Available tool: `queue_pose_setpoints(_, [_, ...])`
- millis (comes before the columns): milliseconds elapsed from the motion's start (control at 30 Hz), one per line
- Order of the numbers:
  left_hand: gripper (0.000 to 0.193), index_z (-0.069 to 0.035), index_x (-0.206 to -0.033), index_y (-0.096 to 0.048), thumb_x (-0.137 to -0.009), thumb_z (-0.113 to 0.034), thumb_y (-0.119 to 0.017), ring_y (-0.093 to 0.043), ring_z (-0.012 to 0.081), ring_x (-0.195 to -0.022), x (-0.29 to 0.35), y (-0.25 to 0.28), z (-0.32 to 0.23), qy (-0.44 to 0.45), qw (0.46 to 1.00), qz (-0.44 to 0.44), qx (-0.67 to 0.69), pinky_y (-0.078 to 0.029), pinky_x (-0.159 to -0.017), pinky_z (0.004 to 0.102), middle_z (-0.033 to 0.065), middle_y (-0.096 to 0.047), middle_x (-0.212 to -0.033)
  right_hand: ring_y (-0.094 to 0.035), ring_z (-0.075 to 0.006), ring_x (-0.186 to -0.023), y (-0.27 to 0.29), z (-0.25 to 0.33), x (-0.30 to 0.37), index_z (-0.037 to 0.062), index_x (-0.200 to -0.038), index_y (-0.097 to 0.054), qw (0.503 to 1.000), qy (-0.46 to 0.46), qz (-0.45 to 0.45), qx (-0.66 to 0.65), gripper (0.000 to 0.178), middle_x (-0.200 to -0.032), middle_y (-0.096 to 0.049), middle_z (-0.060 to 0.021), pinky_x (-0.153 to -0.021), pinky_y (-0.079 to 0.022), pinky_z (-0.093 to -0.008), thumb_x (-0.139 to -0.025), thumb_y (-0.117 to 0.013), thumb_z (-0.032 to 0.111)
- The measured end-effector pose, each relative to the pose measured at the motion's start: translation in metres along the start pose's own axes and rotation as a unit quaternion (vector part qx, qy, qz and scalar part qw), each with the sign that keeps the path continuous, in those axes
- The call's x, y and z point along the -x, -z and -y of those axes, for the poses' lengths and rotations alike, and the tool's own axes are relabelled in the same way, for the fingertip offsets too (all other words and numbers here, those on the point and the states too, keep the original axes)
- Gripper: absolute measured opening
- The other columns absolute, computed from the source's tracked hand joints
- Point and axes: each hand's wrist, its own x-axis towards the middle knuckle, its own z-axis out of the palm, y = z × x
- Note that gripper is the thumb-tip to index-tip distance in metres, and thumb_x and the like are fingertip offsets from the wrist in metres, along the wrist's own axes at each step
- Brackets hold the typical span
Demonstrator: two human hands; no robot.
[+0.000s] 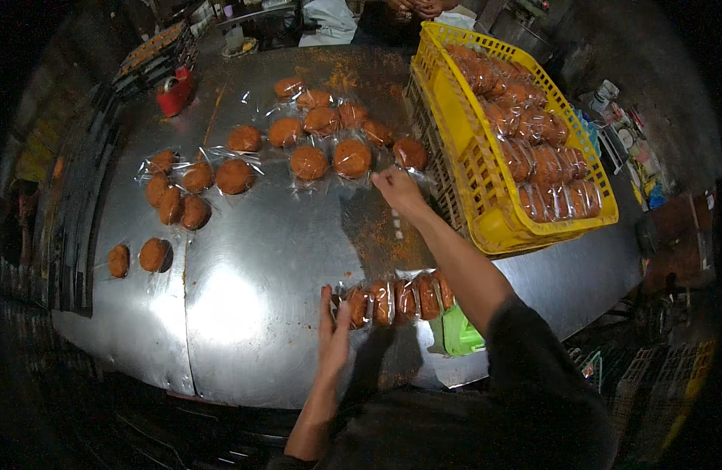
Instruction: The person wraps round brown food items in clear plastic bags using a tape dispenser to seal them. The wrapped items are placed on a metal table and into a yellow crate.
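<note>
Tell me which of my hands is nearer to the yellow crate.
Right. Your right hand is just left of the yellow crate, near the scattered buns; your left hand is farther off, at the left end of the bun row.

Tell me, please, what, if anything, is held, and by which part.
The left hand, beside a row of round brown plastic-wrapped buns, grips nothing; whether the right hand, near another bun, holds anything cannot be told.

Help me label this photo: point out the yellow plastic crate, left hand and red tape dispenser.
Yellow plastic crate [447, 110], head view: left side wall.
Left hand [334, 341], head view: middle of the hand.
Red tape dispenser [173, 100], head view: red body.
</note>
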Motion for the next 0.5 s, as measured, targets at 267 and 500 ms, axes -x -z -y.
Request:
queue_pose_setpoints(267, [0.05, 0.001, -0.138, -0.04, -0.101, -0.032, -0.045, -0.036, 0.0306, -0.135, 0.008, 0.059, -0.023, -0.004, 0.987, -0.14, 0.078, -0.025, -0.113, 0.0415, 0.0206, -0.039, -0.144, -0.055, -0.0341, -0.114, -0.067, 0.019, -0.088, -0.0012, -0.13, -0.032, 0.981, -0.142, -0.122, 0.041, 0.085, -0.126, -0.05, -0.022, -0.097, -0.044, -0.043, -0.071, -0.08, 0.037])
queue_pose_setpoints(500, [0.043, -0.002, -0.134, -0.042, -0.101, -0.029, -0.045, -0.046, 0.0263, -0.124, -0.023, 0.048, -0.057, 0.047, 0.961, -0.104, 0.253, -0.034, -0.106, 0.0379, 0.017, -0.048, -0.134, -0.052, -0.0303, -0.107, -0.054, 0.076, 0.123, 0.0012, -0.133, -0.025, 0.971, 0.164, 0.029, -0.17, 0.082, -0.119, -0.046, -0.0202, -0.095, -0.042, -0.0401, -0.074, -0.078, 0.022])
